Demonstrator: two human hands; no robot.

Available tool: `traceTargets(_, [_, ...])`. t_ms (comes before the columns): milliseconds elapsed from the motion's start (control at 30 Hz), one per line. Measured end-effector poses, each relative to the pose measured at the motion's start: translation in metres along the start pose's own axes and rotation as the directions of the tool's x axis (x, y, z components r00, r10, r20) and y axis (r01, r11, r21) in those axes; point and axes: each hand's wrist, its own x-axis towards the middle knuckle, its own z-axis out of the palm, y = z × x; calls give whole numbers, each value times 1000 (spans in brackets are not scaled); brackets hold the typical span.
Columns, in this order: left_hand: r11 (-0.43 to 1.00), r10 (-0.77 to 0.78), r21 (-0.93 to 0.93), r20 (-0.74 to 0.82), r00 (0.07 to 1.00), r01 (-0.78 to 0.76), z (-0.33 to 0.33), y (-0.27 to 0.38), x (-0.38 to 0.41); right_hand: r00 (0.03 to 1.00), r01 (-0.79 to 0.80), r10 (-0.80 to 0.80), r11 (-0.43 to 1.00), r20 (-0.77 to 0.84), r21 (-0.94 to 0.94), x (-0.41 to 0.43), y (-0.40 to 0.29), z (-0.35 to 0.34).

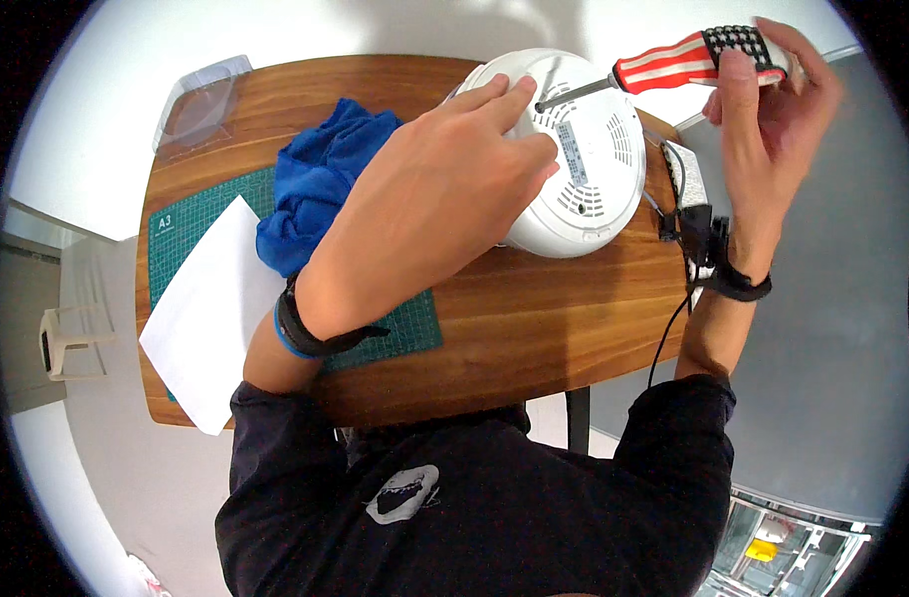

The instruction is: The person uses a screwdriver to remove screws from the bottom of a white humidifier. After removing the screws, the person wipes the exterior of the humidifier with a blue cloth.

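A round white plastic appliance (pixel 611 195), its vented underside facing me, is at the table's far edge. The underside bears slotted vents, screw holes and a printed label (pixel 571 154). My left hand (pixel 454 172) lies across its near-left side and holds it, two fingers stretched over the underside. In my right hand (pixel 771 112) is a screwdriver (pixel 671 66) with a red and white striped handle and a black patch of stars. Its metal shaft slants down to the left, and the tip is at an upper screw hole. Whether it sits on a screw cannot be seen.
A blue cloth (pixel 312 186) and a white paper sheet (pixel 219 313) lie on a green cutting mat (pixel 383 336) on the wooden table (pixel 514 321). Clear plastic packaging (pixel 204 104) is at the far left corner. A white power strip (pixel 689 175) with black plugs and cables runs along the right edge.
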Motion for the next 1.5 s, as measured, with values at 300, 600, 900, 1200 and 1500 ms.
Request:
traceTargets(300, [999, 8, -48, -11, 1000, -8, 2, -2, 0, 994, -112, 104, 955, 44, 276, 11, -31, 8])
traceTargets(600, [1000, 9, -20, -37, 999, -9, 8, -8, -2, 983, 168, -166, 986, 76, -19, 0, -31, 11])
traceTargets(900, [996, -33, -81, -27, 999, 30, 8, -7, 0, 998, 33, -36, 998, -59, -48, -11, -27, 9])
traceTargets(1200, [999, 2, -37, -27, 1000, -3, 8, -8, -3, 971, -170, 199, 965, 134, -201, -14, -87, 1])
traceTargets(1500, [999, 15, -49, -8, 1000, -15, 5, -5, -3, 947, -196, 193, 981, 257, -15, -12, -80, -15])
